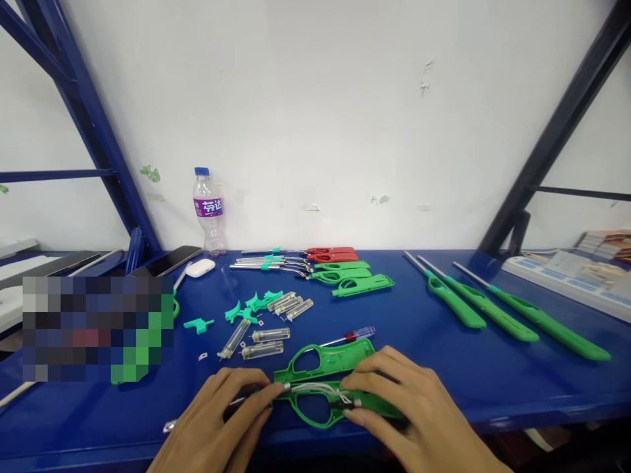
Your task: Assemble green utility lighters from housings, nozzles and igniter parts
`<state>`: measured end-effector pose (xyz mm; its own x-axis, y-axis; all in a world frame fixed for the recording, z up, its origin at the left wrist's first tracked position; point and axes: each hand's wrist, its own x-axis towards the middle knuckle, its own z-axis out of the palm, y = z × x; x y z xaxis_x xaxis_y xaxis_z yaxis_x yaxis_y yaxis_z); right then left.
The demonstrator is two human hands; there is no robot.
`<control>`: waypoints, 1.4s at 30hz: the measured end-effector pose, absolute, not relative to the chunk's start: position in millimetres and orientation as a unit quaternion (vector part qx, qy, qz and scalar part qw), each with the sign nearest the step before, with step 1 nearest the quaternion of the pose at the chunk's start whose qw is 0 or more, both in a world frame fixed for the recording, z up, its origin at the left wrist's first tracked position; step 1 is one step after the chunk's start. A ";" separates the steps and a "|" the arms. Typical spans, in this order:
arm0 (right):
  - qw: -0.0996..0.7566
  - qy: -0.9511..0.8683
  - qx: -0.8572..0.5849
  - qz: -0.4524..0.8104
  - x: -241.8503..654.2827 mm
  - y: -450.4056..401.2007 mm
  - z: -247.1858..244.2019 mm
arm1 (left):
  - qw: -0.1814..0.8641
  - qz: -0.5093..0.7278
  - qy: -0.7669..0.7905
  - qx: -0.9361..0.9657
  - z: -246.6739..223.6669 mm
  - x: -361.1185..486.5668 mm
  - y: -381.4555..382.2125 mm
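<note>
One blue table (497, 384) carries the work. Two hands are present, both drawn narrow: the left hand (217, 417) pinches a metal rod (287, 387); the right hand (417, 401) closes over the lower casing (378, 403), beneath its fingers near the front edge. An upper casing (348, 358) lies just behind, a screwdriver (360, 334) beyond. White wires (315, 388) bow loosely; uneven pressing could trap them, and a slipping rod could tug the black plug (341, 403), whose seating cannot be confirmed.
</note>
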<state>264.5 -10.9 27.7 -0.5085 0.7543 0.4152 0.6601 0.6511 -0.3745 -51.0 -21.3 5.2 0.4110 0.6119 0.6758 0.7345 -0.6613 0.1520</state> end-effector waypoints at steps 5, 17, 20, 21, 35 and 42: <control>0.279 -0.866 -0.408 0.078 264.6 -11.9 28.1 | 0.040 -0.361 -0.400 -0.841 5.3 -55.8 -21.1; 0.286 -0.856 -0.408 0.135 265.4 -11.1 23.1 | -0.037 -0.408 -0.384 -0.828 12.0 -48.0 -18.3; 0.290 -0.855 -0.407 0.140 265.2 -11.1 23.4 | -0.046 -0.397 -0.381 -0.833 16.1 -48.0 -18.2; 0.292 -0.855 -0.406 0.141 265.3 -11.2 23.3 | -0.051 -0.396 -0.382 -0.833 16.9 -48.5 -18.1; 0.309 -0.862 -0.383 0.122 265.5 -10.3 23.2 | 0.043 -0.395 -0.365 -0.842 22.3 -44.5 -18.4; 0.308 -0.865 -0.382 0.109 265.4 -9.3 24.7 | 0.091 -0.367 -0.337 -0.862 14.2 -54.4 -16.2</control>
